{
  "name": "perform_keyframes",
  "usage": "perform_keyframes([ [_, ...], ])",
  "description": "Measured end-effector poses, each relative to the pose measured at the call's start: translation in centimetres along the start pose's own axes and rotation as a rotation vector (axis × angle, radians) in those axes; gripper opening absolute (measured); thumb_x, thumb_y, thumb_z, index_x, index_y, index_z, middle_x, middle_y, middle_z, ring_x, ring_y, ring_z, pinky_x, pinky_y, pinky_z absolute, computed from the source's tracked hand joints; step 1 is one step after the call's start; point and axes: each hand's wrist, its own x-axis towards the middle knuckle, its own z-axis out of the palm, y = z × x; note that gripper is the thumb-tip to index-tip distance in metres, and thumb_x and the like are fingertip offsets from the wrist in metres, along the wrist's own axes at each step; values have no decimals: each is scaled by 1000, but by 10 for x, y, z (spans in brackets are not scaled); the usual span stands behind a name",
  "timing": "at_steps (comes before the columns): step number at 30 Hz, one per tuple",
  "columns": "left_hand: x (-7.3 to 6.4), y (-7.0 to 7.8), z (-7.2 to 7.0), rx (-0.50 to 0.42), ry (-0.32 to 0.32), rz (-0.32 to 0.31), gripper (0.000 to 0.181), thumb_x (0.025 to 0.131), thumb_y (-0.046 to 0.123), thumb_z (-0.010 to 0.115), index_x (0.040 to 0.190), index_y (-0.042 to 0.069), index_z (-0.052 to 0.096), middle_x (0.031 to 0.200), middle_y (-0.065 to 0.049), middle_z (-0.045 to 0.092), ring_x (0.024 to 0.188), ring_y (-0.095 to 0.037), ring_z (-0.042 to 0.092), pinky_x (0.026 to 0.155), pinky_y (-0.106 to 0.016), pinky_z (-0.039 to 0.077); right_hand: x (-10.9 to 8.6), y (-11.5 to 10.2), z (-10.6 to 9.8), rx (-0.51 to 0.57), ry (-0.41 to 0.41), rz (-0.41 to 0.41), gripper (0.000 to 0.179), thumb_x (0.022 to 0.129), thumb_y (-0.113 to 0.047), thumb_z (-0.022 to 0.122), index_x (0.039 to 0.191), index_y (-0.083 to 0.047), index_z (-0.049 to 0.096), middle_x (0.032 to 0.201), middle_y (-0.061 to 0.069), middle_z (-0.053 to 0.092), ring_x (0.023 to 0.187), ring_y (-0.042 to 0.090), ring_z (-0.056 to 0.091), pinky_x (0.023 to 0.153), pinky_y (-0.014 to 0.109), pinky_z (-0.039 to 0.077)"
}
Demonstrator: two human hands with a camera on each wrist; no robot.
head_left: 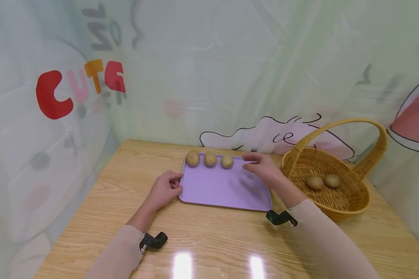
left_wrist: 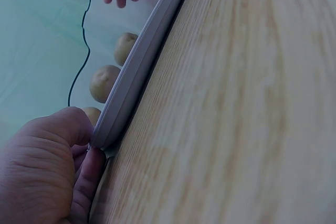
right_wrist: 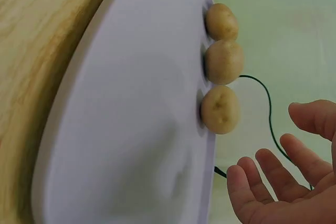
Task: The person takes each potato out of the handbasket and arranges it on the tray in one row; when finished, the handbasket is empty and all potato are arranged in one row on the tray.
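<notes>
A purple tray (head_left: 216,190) lies on the table, with a left potato (head_left: 193,158), a middle potato (head_left: 210,159) and a right potato (head_left: 227,161) in a row along its far edge. My left hand (head_left: 165,188) pinches the tray's left rim between thumb and fingers, as the left wrist view shows close up. Over the far right part of the tray hovers my right hand (head_left: 263,168), fingers apart and nothing in them. In the right wrist view its loosely bent fingers (right_wrist: 278,177) are just short of the nearest potato (right_wrist: 220,109).
To the right of the tray stands a wicker basket (head_left: 361,201) with a tall arched handle (head_left: 342,122). Two potatoes (head_left: 314,181) lie inside it. A printed cloth (head_left: 195,77) hangs behind the wooden table (head_left: 202,236).
</notes>
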Motion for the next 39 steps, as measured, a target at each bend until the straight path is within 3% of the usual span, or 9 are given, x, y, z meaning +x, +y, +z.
perform_keyframes([
  [11,-2,0,0,14,-1,-13,40,76,-3,71,116,-4,68,95,-7,60,79,-15,59,70,-24,53,-37,-2,-23,-15,11,-6,45,87,-20,73,129,-8,61,130,9,60,114,25,58,95,40,46],
  [17,-2,-1,0,7,-4,-25,39,77,-3,71,116,-3,68,96,-7,60,80,-15,59,71,-24,53,-58,-6,-37,28,-24,-68,44,89,-17,71,129,-2,59,130,14,59,115,28,57,90,27,48],
  [24,-3,0,1,9,-13,-25,39,77,-2,71,116,-3,67,96,-7,59,80,-16,59,70,-25,53,-77,3,-60,39,-29,-66,44,91,-21,69,130,-2,58,128,13,59,106,9,61,87,20,49],
  [28,-2,1,1,4,-15,-20,40,78,-1,71,117,-3,67,96,-7,59,80,-16,59,70,-24,53,-89,1,-75,14,-32,-48,45,92,-25,68,131,-4,57,128,11,59,107,8,60,87,19,48],
  [39,-1,3,-2,7,-28,-21,41,78,-2,70,119,-4,66,99,-9,60,81,-16,60,71,-25,53,-100,1,-122,-80,-59,-62,46,94,-28,65,132,-3,56,126,13,59,104,9,60,83,23,51],
])
